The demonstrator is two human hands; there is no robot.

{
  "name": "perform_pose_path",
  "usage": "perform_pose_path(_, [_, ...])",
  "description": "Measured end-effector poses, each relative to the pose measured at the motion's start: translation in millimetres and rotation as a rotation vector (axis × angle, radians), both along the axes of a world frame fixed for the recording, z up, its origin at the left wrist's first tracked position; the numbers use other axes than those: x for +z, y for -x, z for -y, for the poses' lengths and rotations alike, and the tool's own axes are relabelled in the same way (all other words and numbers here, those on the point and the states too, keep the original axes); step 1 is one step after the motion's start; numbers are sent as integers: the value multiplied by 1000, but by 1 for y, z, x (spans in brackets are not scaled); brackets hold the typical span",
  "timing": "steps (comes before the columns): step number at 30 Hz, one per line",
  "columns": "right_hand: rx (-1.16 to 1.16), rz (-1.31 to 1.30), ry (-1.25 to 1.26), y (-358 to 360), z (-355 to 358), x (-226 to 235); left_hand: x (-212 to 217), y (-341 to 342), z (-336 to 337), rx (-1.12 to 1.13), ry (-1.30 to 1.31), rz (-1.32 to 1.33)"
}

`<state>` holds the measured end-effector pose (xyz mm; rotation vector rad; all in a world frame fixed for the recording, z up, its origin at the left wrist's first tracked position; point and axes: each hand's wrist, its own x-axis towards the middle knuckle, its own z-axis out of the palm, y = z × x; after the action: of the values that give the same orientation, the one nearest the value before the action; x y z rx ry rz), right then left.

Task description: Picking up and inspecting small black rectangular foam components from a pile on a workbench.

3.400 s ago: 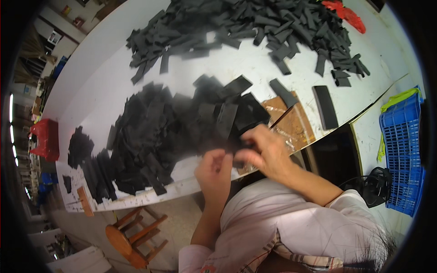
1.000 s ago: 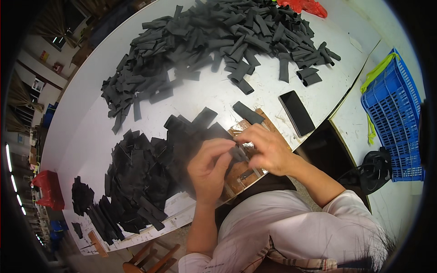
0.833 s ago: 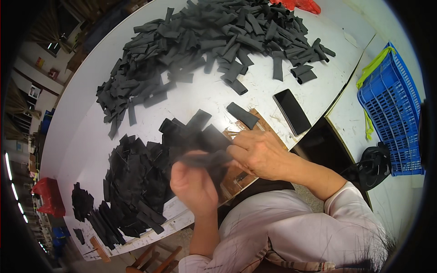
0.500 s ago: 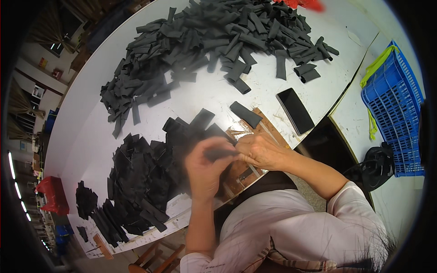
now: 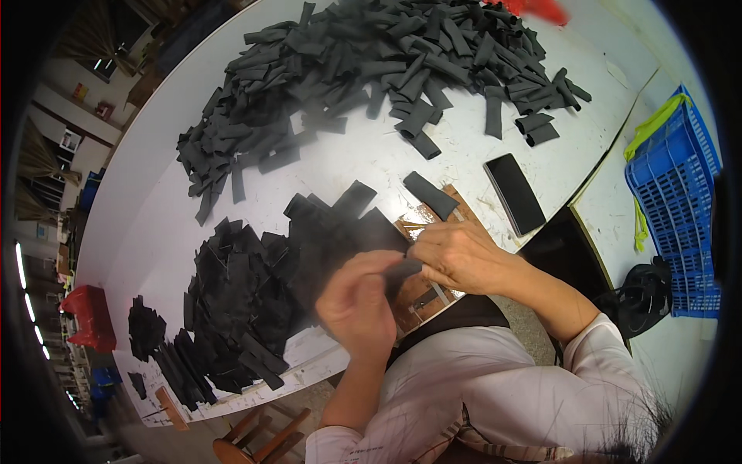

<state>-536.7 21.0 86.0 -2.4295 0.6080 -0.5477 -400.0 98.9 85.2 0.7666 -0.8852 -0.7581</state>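
A small, dark grey, strip-like piece of cloth is held in the air between the two hands, above the near edge of a flat brown wooden board on the white surface. The left hand, slightly blurred, pinches it between thumb and fingers; the right hand is curled closed at its other end, its exact grip partly hidden. The piece looks very light, soft and limp, with a matt face unlikely to slip and little in it to break; it would probably fold or twist if held at one end only. The best hold seems a light fingertip pinch at each end. Left of the board lies a heap of flat black cloth pieces, likely prone to clinging together when lifted.
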Motion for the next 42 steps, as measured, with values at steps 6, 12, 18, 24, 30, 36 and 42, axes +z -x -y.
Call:
perform_pose_path(6, [-8,83,-18,-6,-7,-24,-19,-8,-9,62,-56,18])
perform_pose_path(12, [121,40,51,3,9,2,-46,-62,37,463,-329,451])
perform_pose_path(18, [-527,404,-132,-3,66,33,-139,-176,104,829,-1083,1154])
perform_pose_path(24, [-19,190,-21,0,-47,24,-113,-208,93,685,-480,909])
perform_pose_path(30, [-209,229,-188,-70,-60,4,12,-168,28,150,-494,710])
perform_pose_path(36, [-41,575,-1527,-114,-35,-29,15,-113,-18,53,-562,221])
perform_pose_path(42, [-185,696,-1801,-104,-35,-31,-29,-82,-72,-44,-385,-274])
